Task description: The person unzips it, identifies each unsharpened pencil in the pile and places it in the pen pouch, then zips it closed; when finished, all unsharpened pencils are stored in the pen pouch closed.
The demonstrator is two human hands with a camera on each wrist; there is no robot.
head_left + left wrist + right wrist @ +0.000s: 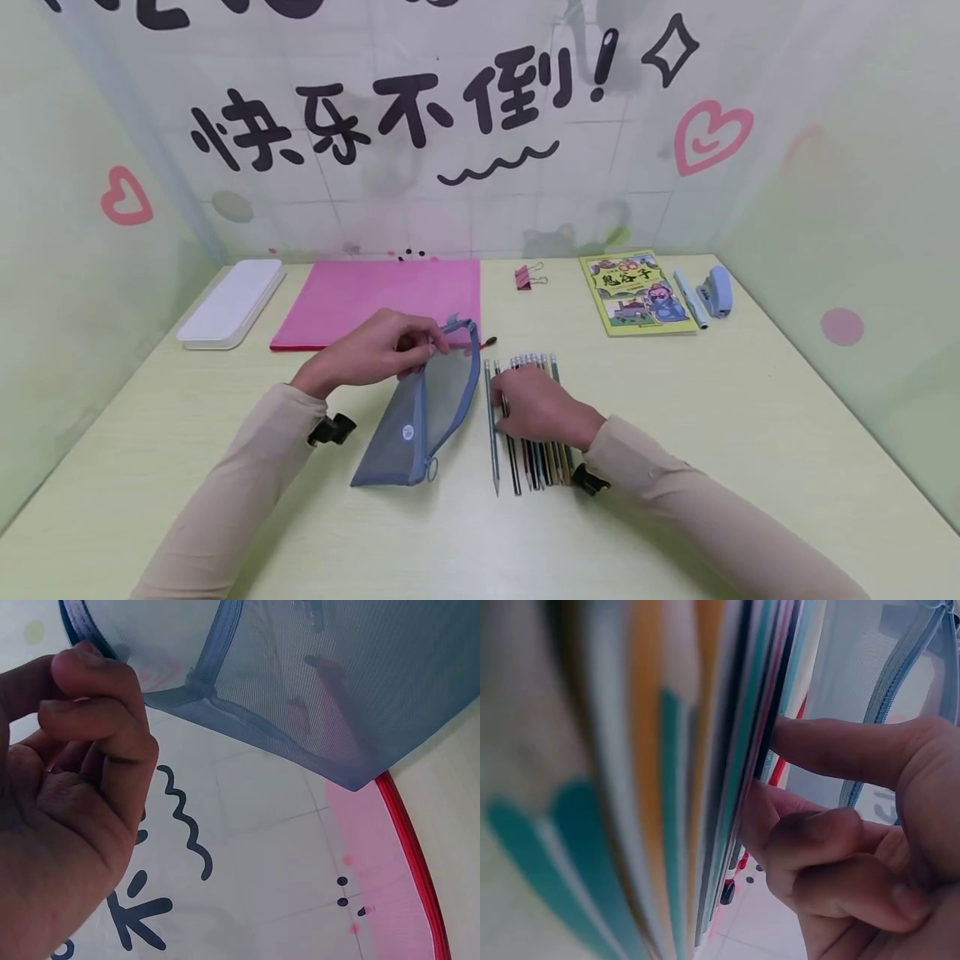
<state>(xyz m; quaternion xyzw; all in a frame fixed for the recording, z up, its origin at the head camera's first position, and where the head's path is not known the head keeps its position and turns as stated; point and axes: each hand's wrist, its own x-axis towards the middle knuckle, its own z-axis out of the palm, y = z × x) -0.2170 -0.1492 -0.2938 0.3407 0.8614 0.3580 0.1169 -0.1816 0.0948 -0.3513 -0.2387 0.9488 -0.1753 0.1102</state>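
Across the pale green table (750, 417) at frame centre, I see my left hand (375, 350) pinching the top edge of the blue mesh pouch (427, 417), while my right hand (540, 408), fingers curled, rests on the row of pencils (525, 433) just right of it.

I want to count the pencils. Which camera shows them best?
The head view: the whole row of pencils lies sharp under the right hand. The right wrist view shows only blurry coloured stripes; the left wrist view shows none.

Blue mesh pouch (427, 408) unzipped, beside pencils (525, 433).
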